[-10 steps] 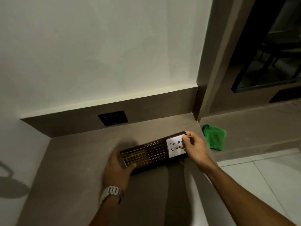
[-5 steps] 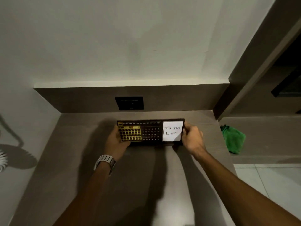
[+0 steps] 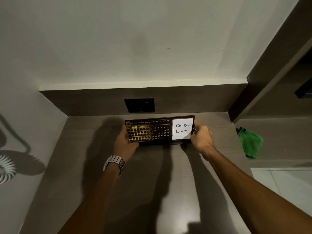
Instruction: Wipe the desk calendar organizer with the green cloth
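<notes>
The dark desk calendar organizer [image 3: 160,130] stands near the back of the brown desk [image 3: 152,183], facing me, with a gold date grid at its left and a white "To Do List" note at its right. My left hand [image 3: 125,143], with a metal watch on the wrist, grips its left end. Holding the right end beside the note is my right hand [image 3: 200,139]. The green cloth [image 3: 250,142] lies crumpled on a lower ledge to the right of the desk, apart from both hands.
A black wall socket [image 3: 139,105] sits in the brown backsplash just behind the organizer. Walls close the desk at the left and back. A white coiled cable [image 3: 5,168] shows at the left edge. Pale floor tiles [image 3: 287,183] lie beyond the desk's right edge.
Both hands carried the organizer from the desk's front right toward the back and set it straight in front of the socket. Over the last half second it has hardly moved.
</notes>
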Demonstrator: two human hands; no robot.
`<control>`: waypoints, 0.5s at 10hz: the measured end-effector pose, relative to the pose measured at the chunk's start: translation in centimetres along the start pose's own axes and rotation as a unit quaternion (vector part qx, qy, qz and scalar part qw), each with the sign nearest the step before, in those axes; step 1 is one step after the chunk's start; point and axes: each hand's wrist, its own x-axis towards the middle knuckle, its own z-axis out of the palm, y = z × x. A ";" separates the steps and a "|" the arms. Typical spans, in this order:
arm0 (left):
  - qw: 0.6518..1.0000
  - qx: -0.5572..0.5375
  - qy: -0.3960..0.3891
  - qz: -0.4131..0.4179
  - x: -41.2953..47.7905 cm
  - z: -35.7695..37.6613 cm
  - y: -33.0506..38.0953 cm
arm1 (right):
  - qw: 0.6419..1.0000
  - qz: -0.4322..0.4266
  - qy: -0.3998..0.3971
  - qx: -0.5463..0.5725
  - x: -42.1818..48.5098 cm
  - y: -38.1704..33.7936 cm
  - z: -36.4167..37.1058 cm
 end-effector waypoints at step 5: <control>1.000 0.014 0.015 -0.002 -0.8 -0.7 0.4 | 0.998 0.042 0.026 0.050 -0.7 0.3 -0.6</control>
